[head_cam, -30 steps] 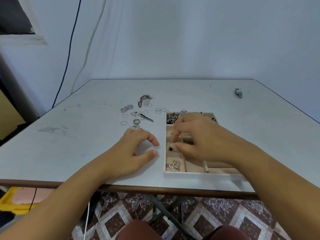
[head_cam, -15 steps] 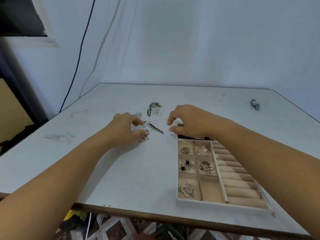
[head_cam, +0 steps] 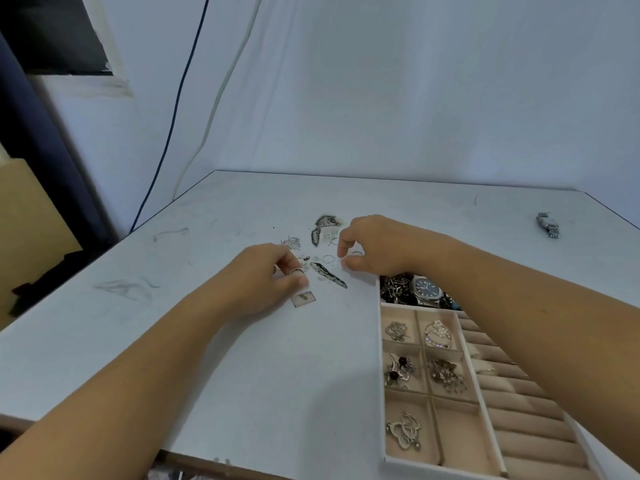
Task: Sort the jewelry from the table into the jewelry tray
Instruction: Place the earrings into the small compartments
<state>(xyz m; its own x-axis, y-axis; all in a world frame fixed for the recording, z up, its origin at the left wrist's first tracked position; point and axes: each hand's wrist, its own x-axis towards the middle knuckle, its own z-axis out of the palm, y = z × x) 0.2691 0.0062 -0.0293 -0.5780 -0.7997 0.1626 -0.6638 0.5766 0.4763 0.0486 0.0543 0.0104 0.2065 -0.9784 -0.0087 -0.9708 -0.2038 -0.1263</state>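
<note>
Ring (head_cam: 298,270) pinched between left hand (head_cam: 263,275) thumb and forefinger, low over table (head_cam: 242,358), mid-table among loose pieces. Leaf pendant (head_cam: 328,275) beside it, long axis far-left to near-right, toward jewelry tray (head_cam: 382,341) corner. Right hand (head_cam: 377,247) hovers with fingers curled and parted, nothing seen held. Open tabletop toward near edge.

wall (head_cam: 415,81): pale blue | table (head_cam: 242,358): white | window (head_cam: 52,32): dark, upper left

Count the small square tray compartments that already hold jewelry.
5: far-left compartment, far-right compartment, middle-left compartment, middle-right compartment, near-left compartment. The near-right compartment is empty; the right arm may hide others.
</note>
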